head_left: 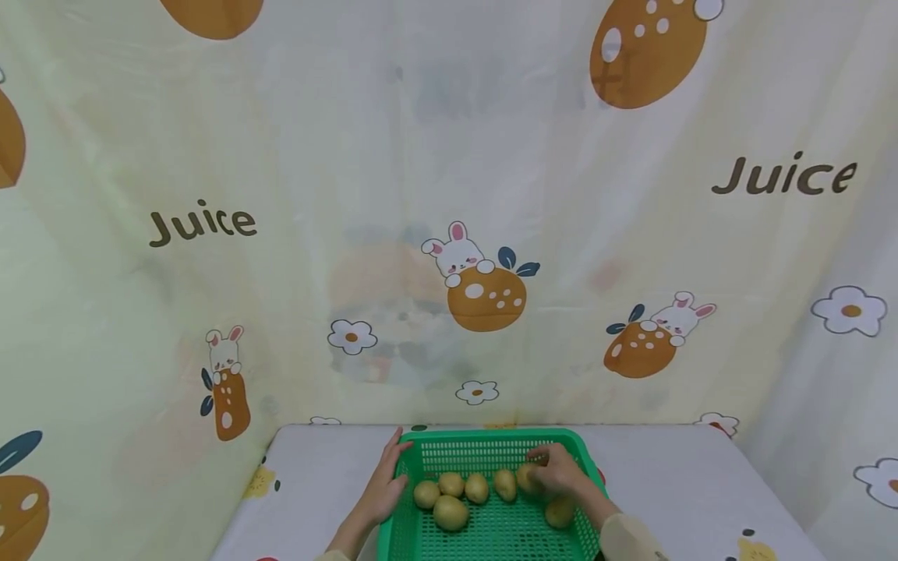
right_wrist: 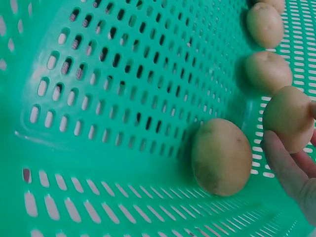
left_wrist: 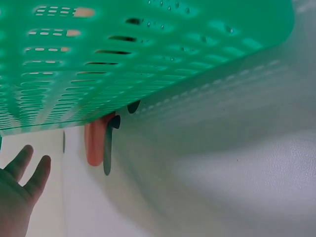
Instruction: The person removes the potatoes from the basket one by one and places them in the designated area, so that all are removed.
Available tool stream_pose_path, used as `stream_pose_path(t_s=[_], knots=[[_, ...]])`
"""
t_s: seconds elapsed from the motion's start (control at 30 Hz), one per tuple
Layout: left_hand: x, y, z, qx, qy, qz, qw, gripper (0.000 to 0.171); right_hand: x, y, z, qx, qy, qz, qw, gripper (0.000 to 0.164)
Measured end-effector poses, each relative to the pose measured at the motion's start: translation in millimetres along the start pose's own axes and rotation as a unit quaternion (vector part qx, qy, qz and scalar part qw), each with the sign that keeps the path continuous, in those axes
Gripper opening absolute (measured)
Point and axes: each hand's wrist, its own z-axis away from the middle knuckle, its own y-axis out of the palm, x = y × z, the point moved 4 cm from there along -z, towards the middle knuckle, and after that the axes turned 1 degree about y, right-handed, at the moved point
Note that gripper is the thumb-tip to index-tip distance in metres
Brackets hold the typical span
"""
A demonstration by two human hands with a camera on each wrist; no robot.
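A green plastic basket [head_left: 491,434] with slotted walls holds several yellowish potatoes. My right hand [head_left: 561,471] is inside it at the far right, pinching one potato [right_wrist: 288,118] between thumb and fingers. Close by, in the right wrist view, another potato [right_wrist: 222,157] lies against the basket wall. A row of potatoes, among them one potato [head_left: 477,488], stretches leftward, with a larger potato [head_left: 450,513] in front. My left hand [head_left: 382,489] rests at the basket's left rim; in the left wrist view its straight, spread fingers [left_wrist: 38,177] show beside the slotted wall.
Under the basket is a table covered by a pale cloth [head_left: 302,467] with printed flowers and fruit. Behind the table hangs a cream curtain [head_left: 295,296] with rabbit, orange and "Juice" prints; similar cloth closes both sides.
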Motion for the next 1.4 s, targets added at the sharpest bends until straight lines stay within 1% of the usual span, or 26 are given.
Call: stream_pose_path(t_s=[0.13,0.27,0.33,0.43,0.5,0.57,0.63,0.73,0.9,0.97,1.03,1.23,1.4], knots=[[1.5,0.1,-0.7,0.001,-0.002,-0.006,1.0,0.056,2,-6,2,0.0,0.001,-0.02,1.0,0.036],[1.4,0.0,-1.2,0.001,-0.004,-0.005,1.0,0.055,7,-14,3,0.007,-0.017,-0.033,0.999,0.032],[0.6,0.1,-0.9,0.003,-0.003,-0.005,1.0,0.055,9,-19,3,0.018,-0.015,-0.041,0.999,0.031],[0.3,0.6,-0.6,0.003,-0.002,-0.005,1.0,0.055,8,-28,-1,0.029,-0.024,-0.06,0.997,0.034],[-0.3,0.9,0.0,0.004,-0.002,-0.005,1.0,0.055,8,-34,-2,0.04,-0.021,-0.079,0.996,0.035],[-0.7,0.8,0.2,0.004,-0.002,-0.004,1.0,0.054,10,-43,-2,0.048,-0.032,-0.1,0.993,0.037],[-1.5,0.6,0.4,0.004,-0.002,-0.004,1.0,0.054,12,-51,0,0.054,-0.031,-0.119,0.991,0.039],[-2.3,0.1,0.8,0.003,-0.002,-0.002,1.0,0.054,13,-65,1,0.05,-0.02,-0.126,0.991,0.041],[-3.1,1.0,1.3,0.003,-0.003,-0.002,1.0,0.056,3,-89,4,0.006,0.031,-0.108,0.994,0.042],[-3.2,1.2,1.1,0.005,-0.004,-0.005,1.0,0.056,-3,-99,5,-0.005,0.042,-0.105,0.994,0.043],[-3.4,1.0,1.3,0.005,-0.006,-0.008,0.9999,0.056,-9,-109,8,-0.013,0.045,-0.102,0.994,0.044],[-5.4,-0.7,1.5,0.0,-0.008,-0.002,1.0,0.057,-38,-129,16,-0.037,0.058,-0.103,0.992,0.047],[-4.5,1.3,0.9,0.007,-0.01,0.006,0.9999,0.058,-66,-138,25,-0.05,0.096,-0.104,0.989,0.048]])
